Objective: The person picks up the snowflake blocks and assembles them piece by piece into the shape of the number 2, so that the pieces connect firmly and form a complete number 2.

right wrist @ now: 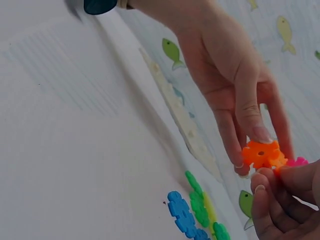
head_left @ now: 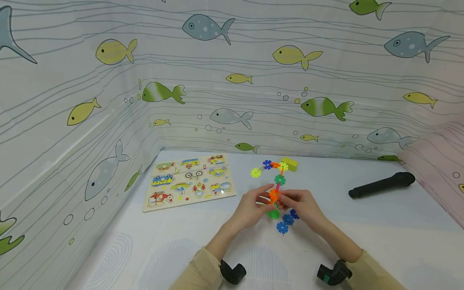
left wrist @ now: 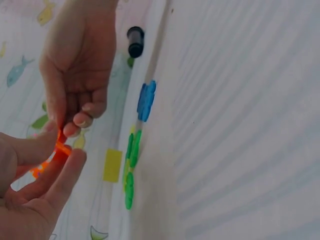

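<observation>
A chain of plastic snowflake pieces [head_left: 279,179] rises from my hands toward the back of the table, with green, orange, blue and yellow discs. My left hand [head_left: 266,199] pinches its orange snowflake piece [head_left: 274,194] [right wrist: 261,154] between thumb and fingers. From the other side, my right hand [head_left: 284,199] pinches the same joint, its fingers curled by a pink piece [right wrist: 297,161]. In the left wrist view the left hand [left wrist: 62,157] holds the orange piece [left wrist: 60,149] while the right hand [left wrist: 70,127] reaches down onto it. Loose blue pieces [head_left: 282,227] and a green piece [head_left: 273,214] lie just below the hands.
A wooden vehicle puzzle board [head_left: 188,181] lies to the left. A yellow block [head_left: 289,164] sits behind the chain. A black cylindrical object [head_left: 382,184] lies at the right. Fish-patterned walls [head_left: 232,80] enclose the white table [head_left: 145,249] on three sides.
</observation>
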A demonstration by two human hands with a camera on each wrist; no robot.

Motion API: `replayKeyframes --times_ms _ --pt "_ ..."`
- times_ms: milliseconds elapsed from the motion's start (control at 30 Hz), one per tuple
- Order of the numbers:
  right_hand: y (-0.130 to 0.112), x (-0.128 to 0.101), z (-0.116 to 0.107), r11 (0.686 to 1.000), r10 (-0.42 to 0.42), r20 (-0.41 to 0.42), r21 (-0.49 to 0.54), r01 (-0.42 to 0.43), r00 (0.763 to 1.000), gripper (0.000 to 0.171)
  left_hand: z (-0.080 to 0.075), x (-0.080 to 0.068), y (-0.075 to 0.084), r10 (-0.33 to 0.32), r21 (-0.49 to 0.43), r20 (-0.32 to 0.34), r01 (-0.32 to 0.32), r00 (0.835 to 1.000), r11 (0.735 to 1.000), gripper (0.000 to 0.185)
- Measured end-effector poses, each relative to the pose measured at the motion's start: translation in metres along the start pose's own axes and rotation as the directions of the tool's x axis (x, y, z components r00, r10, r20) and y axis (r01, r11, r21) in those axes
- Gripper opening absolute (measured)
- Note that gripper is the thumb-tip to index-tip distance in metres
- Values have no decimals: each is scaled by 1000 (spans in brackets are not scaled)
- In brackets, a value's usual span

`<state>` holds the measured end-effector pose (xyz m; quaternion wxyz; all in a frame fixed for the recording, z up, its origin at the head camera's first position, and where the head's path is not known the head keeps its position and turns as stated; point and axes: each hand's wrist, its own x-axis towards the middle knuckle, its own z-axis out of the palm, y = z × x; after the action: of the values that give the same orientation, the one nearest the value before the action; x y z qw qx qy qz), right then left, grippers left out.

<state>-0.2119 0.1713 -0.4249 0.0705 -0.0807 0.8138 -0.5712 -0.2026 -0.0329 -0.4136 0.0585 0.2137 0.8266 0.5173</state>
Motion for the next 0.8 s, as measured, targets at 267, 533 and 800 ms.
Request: replayKeyframes --times_ms 267,533,800 --pt "-1 0 -1 1000 8 13 8 -8 1000 32 0 0 1 -1 13 5 1 1000 1000 51" --pt "3 5 -18 992 -2 40 -124 7 999 37 0 1 1 -21 -13 -35 21 999 1000 49" --pt "17 11 -44 908 21 93 -419 20 995 31 0 2 -1 -44 -19 -64 42 997 999 50"
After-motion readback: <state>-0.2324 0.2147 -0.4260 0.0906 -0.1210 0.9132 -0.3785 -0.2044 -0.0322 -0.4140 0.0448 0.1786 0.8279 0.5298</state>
